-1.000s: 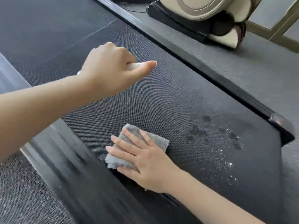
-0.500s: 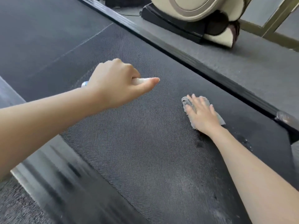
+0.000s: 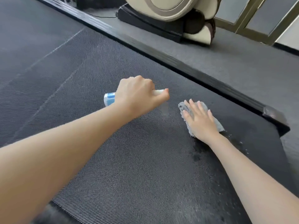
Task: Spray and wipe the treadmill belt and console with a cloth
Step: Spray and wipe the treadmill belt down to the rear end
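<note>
On the treadmill belt (image 3: 113, 159), her right hand (image 3: 199, 120) presses spread fingers (image 3: 193, 105) onto the grey cloth (image 3: 217, 124) while the left hand (image 3: 137, 94), fingers curled round the spray bottle (image 3: 109, 98), mists beside it; wiping that fresh patch likely comes next.

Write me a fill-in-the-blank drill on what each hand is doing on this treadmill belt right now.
1. The left hand grips a spray ____.
2. The right hand lies flat on a grey ____.
3. The cloth lies on the treadmill ____.
4. The dark patches on the belt near the right wrist look ____.

Missing words: bottle; cloth; belt; wet
</note>
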{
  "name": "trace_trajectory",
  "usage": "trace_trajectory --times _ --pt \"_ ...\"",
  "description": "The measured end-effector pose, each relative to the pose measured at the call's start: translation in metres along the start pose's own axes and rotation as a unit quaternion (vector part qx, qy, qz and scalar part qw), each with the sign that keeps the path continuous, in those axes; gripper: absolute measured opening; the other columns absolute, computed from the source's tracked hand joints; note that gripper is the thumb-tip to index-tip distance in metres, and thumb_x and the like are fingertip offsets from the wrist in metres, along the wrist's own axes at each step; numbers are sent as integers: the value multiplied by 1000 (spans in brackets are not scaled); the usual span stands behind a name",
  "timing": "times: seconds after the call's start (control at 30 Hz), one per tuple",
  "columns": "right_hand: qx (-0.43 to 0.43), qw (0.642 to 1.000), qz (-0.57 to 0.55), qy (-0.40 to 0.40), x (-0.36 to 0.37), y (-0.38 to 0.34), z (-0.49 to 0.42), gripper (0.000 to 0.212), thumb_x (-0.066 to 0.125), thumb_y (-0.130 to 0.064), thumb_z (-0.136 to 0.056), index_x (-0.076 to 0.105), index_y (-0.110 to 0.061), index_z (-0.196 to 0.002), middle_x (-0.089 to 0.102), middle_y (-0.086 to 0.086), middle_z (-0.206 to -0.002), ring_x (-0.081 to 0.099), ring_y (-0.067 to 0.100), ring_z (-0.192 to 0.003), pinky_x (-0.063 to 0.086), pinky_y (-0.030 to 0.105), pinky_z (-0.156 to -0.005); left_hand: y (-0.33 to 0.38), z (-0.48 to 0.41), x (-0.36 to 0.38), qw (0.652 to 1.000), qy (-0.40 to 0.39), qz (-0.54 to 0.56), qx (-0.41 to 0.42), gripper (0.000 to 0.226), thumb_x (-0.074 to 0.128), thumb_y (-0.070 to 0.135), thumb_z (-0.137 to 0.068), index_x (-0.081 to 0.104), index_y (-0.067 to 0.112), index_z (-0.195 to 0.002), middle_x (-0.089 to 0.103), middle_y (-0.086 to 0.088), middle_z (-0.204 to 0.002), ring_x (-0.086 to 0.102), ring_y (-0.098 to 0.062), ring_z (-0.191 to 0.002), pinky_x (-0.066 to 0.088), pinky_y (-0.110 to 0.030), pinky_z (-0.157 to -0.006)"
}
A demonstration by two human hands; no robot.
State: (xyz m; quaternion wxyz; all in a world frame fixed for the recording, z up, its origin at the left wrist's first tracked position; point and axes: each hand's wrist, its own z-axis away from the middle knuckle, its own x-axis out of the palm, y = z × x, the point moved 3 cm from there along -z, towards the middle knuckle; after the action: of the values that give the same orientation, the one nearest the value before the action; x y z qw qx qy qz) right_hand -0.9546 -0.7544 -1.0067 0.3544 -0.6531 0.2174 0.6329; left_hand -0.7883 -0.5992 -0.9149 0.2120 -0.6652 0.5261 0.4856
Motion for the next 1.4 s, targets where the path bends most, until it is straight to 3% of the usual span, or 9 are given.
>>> trace_trajectory --times 0.23,0.53,0.77,0.87,0.97,1.1,1.23,1.33,1.4 --pt "2 1000 2 4 0 1 0 53 13 -51 -99 5 -39 -150 -1 -15 -160 -11 5 -146 -9 40 -118 -13 -10 5 999 3 12 -37 64 34 68 -85 45 14 -52 42 -3 -55 48 -29 -65 33 -33 -64" --pt "3 1000 5 9 1 2 -1 55 12 -53 -98 6 -38 -151 -1 -16 -159 -11 5 -146 -9 39 -117 5 -4 5 999 15 27 -9 62 38 63 -87 45 13 -51 41 -1 -50 48 -29 -60 27 -31 -59" --pt "-2 1000 -2 -12 -4 -5 -7 53 11 -52 -99 8 -40 -151 -2 -15 -160 -13 8 -146 -10 42 -117 1 7 -1 999 30 40 2 69 19 75 -74 36 14 -46 40 2 -48 47 -27 -58 28 -30 -58" --pt "-92 994 57 -35 1 -56 0 62 2 -48 -92 10 -34 -152 -3 -9 -161 -12 17 -147 -5 48 -118 -6 13 -4 998 39 43 10 70 14 77 -70 34 14 -46 40 1 -48 49 -29 -57 29 -30 -57" --pt "-239 971 -10 -18 8 -125 46 61 11 -54 -89 26 -37 -146 16 -11 -158 -3 15 -147 -3 45 -119 -15 12 -10 998 46 39 18 70 14 77 -71 37 15 -47 43 0 -49 52 -29 -57 31 -30 -56" --pt "-336 940 3 -62 13 -141 84 57 14 -56 -93 5 -44 -148 0 -21 -157 -16 3 -144 -14 35 -117 -27 14 -16 996 65 48 24 67 21 74 -76 30 15 -45 37 1 -44 43 -26 -48 31 -29 -52" --pt "-256 966 -19 -13 9 -105 21 50 23 -55 -96 25 -43 -144 16 -19 -156 -2 7 -146 0 47 -119 -35 21 -15 997 63 49 7 66 23 75 -77 27 18 -45 36 1 -44 41 -27 -49 42 -33 -54" --pt "-124 992 6 -21 1 -70 -30 53 20 -50 -99 12 -38 -150 2 -13 -160 -9 8 -146 -2 46 -120 -37 26 -17 997 63 55 5 65 25 75 -77 26 19 -44 37 2 -43 42 -26 -47 48 -36 -57" --pt "-87 996 18 -29 -1 -67 -37 54 20 -47 -101 8 -33 -152 -1 -11 -160 -10 10 -146 -5 42 -119 -38 29 -22 996 65 55 4 66 25 74 -78 26 18 -44 36 2 -42 41 -25 -46 48 -36 -56"
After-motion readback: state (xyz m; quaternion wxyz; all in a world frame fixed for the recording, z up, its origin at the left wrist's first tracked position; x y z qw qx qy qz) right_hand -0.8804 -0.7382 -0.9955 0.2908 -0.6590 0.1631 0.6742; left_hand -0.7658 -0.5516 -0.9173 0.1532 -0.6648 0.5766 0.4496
